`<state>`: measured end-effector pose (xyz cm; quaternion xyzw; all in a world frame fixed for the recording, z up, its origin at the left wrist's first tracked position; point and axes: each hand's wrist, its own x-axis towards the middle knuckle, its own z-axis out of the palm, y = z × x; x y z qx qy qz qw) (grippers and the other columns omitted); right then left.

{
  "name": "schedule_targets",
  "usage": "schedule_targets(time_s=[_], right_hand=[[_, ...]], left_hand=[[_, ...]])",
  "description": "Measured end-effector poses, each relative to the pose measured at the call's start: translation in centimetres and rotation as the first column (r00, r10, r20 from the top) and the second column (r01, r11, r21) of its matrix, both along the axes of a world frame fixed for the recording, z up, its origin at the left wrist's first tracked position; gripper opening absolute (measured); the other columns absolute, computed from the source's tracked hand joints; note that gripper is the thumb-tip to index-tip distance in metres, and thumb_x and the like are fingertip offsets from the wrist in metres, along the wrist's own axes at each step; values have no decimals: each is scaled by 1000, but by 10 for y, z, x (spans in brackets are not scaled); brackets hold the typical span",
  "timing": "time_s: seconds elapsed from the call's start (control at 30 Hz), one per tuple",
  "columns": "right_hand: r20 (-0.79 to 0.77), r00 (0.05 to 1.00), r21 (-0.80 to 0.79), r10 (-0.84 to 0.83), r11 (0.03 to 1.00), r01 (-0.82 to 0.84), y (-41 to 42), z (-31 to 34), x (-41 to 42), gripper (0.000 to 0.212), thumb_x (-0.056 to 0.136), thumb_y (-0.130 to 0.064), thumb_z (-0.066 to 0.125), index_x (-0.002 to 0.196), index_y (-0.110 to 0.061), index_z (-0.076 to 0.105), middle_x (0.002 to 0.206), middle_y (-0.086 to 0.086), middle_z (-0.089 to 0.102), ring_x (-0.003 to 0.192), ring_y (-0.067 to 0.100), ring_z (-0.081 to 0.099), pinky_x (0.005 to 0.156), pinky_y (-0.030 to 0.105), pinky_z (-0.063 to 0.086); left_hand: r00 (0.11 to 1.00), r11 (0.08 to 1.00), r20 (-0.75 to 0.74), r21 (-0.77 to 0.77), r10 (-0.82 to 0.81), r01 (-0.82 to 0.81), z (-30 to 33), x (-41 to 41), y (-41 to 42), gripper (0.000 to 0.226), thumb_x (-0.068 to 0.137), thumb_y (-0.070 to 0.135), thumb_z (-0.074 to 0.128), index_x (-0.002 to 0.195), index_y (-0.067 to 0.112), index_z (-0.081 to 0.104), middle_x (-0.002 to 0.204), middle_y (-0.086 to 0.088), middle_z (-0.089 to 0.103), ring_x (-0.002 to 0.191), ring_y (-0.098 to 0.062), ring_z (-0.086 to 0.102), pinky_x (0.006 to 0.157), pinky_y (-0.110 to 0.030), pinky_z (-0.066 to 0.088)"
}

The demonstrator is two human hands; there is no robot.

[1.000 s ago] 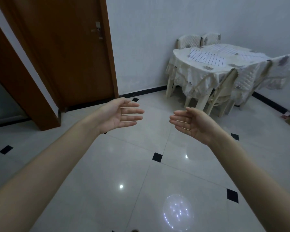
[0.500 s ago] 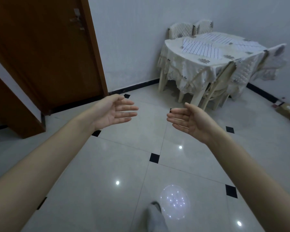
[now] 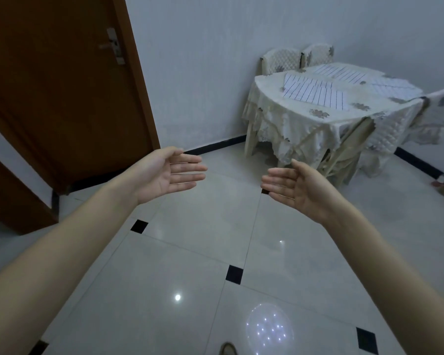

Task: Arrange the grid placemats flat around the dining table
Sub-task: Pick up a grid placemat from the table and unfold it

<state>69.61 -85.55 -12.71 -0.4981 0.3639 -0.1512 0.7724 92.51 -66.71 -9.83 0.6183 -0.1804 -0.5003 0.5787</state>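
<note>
Both bare arms stretched forward over the glossy white tiled floor (image 3: 190, 252) with small black diamond insets, well short of the cream lace-draped dining table (image 3: 305, 119). Left hand (image 3: 164, 175) palm turned inward, fingers straight and slightly spread, holding nothing. Right hand (image 3: 300, 188) facing it, fingers straight, thumb up, likewise empty; the two apart. On the table top, white placemats with dark grid lines (image 3: 315, 94), the nearest two overlapping at the table's left side, more lying toward its far and right edges. Cream quilted-cover chairs (image 3: 283, 61) behind the table against the pale wall, others tucked in at its near side. Brown wooden door (image 3: 62, 85) with a metal handle well left of the table.
</note>
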Motion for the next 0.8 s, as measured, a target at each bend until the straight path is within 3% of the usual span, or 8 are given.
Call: schedule_targets(time_s=[0.17, 0.57, 0.8], right_hand=[[-5, 1000, -1, -4, 1000, 4, -46, 2, 20, 49, 103, -40, 31, 106, -6, 67, 108, 13, 73, 99, 22, 72, 82, 32, 53], [-41, 999, 22, 12, 1000, -11, -112, -18, 99, 48, 103, -37, 31, 105, -6, 67, 104, 11, 75, 92, 20, 73, 86, 33, 53], [-20, 999, -26, -29, 999, 28, -141, -17, 172, 47, 104, -36, 31, 104, -6, 67, 106, 13, 74, 99, 23, 72, 91, 35, 52]], left_hand=[[1000, 1000, -2, -10, 3, -3, 3, 20, -41, 40, 101, 27, 38, 120, 2, 63, 116, -15, 70, 109, -29, 67, 102, -43, 47], [999, 1000, -32, 8, 5, -5, -13, 96, -114, 39, 100, 27, 39, 123, 4, 60, 115, -12, 72, 106, -27, 69, 98, -42, 50], [999, 1000, -27, 6, -30, 30, -15, 172, -157, 38, 100, 27, 39, 118, 4, 62, 116, -13, 71, 108, -28, 68, 99, -42, 49]])
